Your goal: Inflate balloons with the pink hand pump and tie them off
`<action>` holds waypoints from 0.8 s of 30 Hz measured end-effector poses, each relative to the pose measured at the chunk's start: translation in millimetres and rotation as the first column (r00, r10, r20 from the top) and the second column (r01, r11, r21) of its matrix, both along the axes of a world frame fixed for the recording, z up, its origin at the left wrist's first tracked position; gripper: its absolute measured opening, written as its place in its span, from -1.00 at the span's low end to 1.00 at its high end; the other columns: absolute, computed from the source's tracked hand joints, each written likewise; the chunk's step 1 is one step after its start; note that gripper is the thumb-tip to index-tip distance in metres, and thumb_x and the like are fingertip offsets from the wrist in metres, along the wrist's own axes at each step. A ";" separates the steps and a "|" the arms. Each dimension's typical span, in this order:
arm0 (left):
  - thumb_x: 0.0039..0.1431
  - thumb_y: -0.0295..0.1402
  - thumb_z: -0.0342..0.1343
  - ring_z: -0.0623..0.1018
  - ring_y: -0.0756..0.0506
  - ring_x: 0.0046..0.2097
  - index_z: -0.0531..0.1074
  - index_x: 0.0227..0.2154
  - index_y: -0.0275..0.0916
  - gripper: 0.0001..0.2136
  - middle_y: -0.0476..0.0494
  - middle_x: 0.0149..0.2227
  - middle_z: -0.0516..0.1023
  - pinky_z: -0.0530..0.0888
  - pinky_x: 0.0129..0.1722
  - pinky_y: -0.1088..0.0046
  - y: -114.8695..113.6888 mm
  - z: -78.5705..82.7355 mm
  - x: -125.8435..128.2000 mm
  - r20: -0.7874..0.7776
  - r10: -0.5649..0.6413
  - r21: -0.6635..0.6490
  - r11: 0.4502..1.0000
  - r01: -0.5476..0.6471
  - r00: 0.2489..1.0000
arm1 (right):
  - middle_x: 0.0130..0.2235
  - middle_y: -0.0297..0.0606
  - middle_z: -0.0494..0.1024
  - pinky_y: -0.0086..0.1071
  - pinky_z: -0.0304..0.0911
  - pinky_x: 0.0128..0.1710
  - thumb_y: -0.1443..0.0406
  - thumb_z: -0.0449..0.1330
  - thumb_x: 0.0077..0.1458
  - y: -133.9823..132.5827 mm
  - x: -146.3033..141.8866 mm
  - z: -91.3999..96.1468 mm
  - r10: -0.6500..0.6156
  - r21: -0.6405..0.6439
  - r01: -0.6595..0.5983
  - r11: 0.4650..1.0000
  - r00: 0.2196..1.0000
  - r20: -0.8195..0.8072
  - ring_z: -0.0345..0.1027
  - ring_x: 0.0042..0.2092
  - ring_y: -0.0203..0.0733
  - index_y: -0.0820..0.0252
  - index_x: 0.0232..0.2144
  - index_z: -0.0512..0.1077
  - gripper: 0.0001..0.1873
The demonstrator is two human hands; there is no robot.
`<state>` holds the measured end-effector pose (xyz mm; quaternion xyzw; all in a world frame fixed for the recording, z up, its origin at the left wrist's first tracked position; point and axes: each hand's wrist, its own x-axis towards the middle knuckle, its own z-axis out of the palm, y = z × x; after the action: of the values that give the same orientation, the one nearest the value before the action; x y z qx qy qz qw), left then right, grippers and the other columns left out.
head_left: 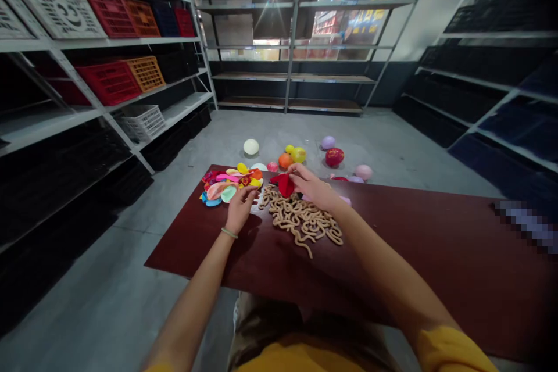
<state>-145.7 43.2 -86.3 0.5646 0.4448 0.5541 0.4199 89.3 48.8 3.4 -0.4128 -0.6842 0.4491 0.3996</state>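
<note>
My right hand (pixel 313 188) grips a limp red balloon (pixel 285 186) between thumb and fingers, holding it over the table's far side. Below it lies a tangled heap of tan, cord-like strands (pixel 300 218). My left hand (pixel 241 210) hovers beside a pile of uninflated balloons (pixel 224 179) in pink, yellow, orange, blue and mint. Its fingers are slightly bent and apart, with nothing visible in them. Part of a lilac balloon (pixel 344 200) shows behind my right wrist.
The dark red table (pixel 183 238) stretches to the right, where a blurred patch (pixel 527 224) covers something. Inflated balloons, among them a white one (pixel 251 147) and a red one (pixel 335 157), lie on the floor beyond. Shelves with red crates (pixel 111 78) stand left; more racks (pixel 288 70) stand behind.
</note>
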 end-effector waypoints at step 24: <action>0.18 -0.38 0.11 0.55 -0.06 -0.29 0.46 -0.31 -0.21 -0.94 -0.09 -0.27 0.58 0.48 -0.27 0.44 -45.3 7.9 125.1 -0.267 -0.115 0.032 0.991 0.128 0.957 | -0.10 -0.23 0.57 -0.28 0.36 -0.12 0.26 0.30 0.02 -67.8 107.7 -63.0 -0.095 -0.244 0.045 0.969 0.976 -0.196 0.45 -0.12 -0.18 0.15 -0.07 0.44 -0.61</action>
<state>-20.6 -2.1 -78.3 0.6699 0.4476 0.4575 0.3763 197.1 -19.0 -59.6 -0.4328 -0.5653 0.5537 0.4319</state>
